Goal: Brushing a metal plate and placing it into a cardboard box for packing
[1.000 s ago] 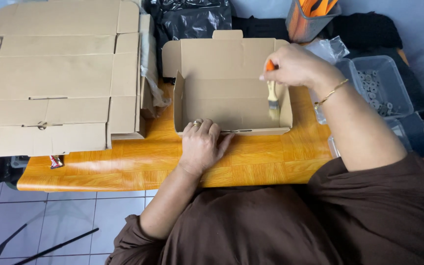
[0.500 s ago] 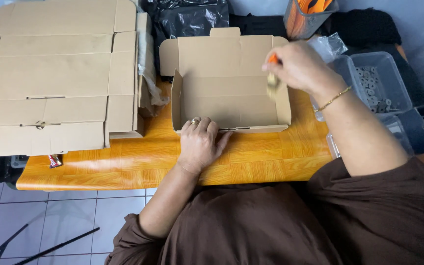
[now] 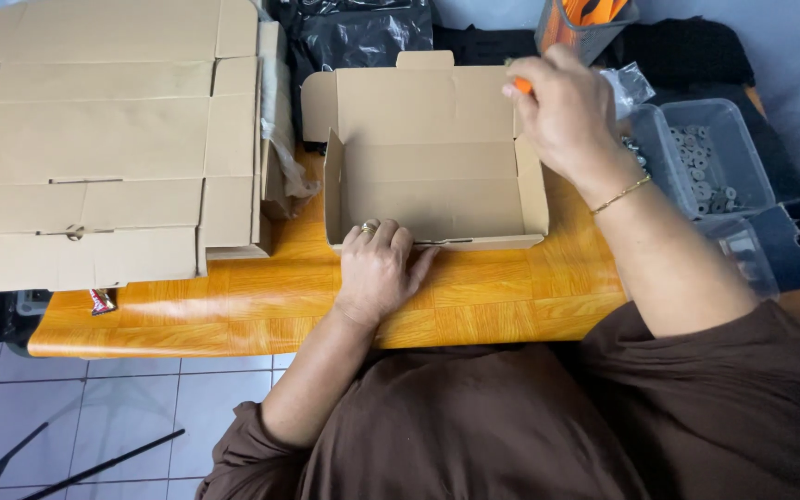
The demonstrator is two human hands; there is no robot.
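My left hand (image 3: 377, 268) lies flat, fingers spread, on the orange wooden table (image 3: 502, 301), fingertips touching the near wall of the open cardboard box (image 3: 432, 176). The box sits upright at mid-table, lid flap folded back. My right hand (image 3: 562, 111) is closed around an orange-handled tool (image 3: 518, 86) at the box's far right corner; only the handle tip shows. A stack of flat cardboard blanks (image 3: 104, 139) lies left of the box. A clear bin of metal washers (image 3: 701, 162) stands to the right.
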